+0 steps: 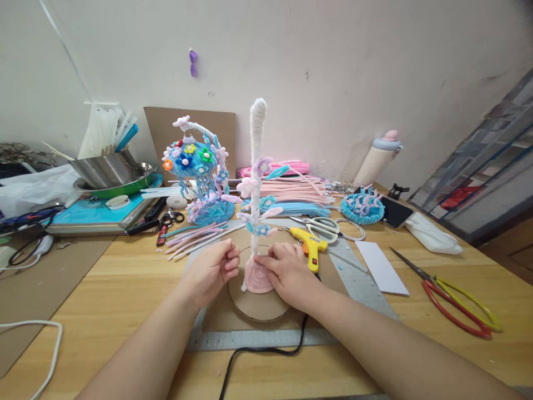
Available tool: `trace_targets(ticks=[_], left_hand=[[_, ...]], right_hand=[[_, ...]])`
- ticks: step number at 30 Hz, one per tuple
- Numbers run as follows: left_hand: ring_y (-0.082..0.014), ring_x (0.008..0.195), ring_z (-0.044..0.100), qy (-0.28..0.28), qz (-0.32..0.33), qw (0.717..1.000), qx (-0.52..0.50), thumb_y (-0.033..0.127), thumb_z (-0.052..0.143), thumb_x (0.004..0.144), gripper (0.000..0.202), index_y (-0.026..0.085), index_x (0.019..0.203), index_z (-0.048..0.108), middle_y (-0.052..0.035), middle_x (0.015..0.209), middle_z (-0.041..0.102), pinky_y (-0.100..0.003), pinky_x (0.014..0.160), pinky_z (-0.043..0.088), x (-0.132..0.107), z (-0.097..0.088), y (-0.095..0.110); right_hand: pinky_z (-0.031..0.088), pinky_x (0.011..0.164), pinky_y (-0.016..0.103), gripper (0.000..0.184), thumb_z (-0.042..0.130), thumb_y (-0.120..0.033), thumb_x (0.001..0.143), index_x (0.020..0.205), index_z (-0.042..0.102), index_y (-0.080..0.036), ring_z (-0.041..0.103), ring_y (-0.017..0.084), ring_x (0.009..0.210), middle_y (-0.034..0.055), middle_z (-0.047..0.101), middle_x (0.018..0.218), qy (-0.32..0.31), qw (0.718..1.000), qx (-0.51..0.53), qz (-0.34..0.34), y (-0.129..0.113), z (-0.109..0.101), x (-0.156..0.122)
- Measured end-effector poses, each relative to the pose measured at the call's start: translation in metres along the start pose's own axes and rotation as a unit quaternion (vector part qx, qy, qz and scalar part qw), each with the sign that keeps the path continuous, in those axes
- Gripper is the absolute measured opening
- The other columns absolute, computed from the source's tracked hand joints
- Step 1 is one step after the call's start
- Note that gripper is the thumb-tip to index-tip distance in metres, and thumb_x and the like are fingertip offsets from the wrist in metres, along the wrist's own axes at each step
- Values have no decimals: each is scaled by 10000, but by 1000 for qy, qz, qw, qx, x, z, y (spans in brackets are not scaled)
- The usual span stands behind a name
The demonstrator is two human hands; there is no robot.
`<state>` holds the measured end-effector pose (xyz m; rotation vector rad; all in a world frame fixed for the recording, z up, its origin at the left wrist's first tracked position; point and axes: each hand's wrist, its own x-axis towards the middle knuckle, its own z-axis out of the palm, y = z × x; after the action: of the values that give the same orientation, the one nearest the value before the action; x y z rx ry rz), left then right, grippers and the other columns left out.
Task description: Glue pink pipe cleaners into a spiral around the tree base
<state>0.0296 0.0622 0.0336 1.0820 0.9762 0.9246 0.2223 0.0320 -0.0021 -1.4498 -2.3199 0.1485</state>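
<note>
A white fuzzy pipe-cleaner stem [256,133] stands upright, with pink, lilac and blue flowers and leaves along it. At its foot is a coiled pink pipe-cleaner base [260,278], resting on a round cardboard disc [258,309]. My right hand [293,272] grips the base from the right, thumb against its upper side. To the left of the base, my left hand [214,269] is closed with fingers curled; whatever they hold, if anything, is hidden. Just behind my right hand lies a yellow glue gun [312,247].
Behind stands a flowered blue pipe-cleaner lamp [195,166]. Bundles of pipe cleaners [287,191] lie near the wall. Large scissors [449,300], a white card [382,268] and a blue round piece [362,206] lie to the right. A black cord [266,351] crosses the front; metal bowls [104,169] stand left.
</note>
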Motion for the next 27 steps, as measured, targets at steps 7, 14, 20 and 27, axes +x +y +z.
trace_targets(ticks=[7,14,20,27], left_hand=[[-88,499,314,223,106,938,244,385,677,675,322,196,563,443,76,500,372,-229,493,210,6,-29,10],[-160,541,544,216,94,892,385,405,609,688,215,198,723,655,16,608,615,-268,549,359,7,-38,10],[-152,517,498,267,105,847,448,392,614,698,241,215,581,499,36,517,546,-253,515,310,6,-41,8],[-193,677,589,191,152,853,462,405,520,813,247,206,773,660,-14,708,645,-267,586,385,5,-40,10]], right_hand=[[264,851,404,340,470,-235,914,1215,612,-307,417,233,940,61,523,975,0,1000,3,2,1,0,0],[260,855,404,338,465,-240,918,1215,610,-311,418,233,943,60,527,982,0,1000,2,2,1,0,-1],[259,853,399,337,458,-239,924,1216,612,-311,415,233,952,60,525,981,-1,1000,2,3,1,0,-1],[258,854,396,339,456,-245,926,1221,608,-313,416,232,948,59,523,977,-4,1000,2,4,0,-1,0]])
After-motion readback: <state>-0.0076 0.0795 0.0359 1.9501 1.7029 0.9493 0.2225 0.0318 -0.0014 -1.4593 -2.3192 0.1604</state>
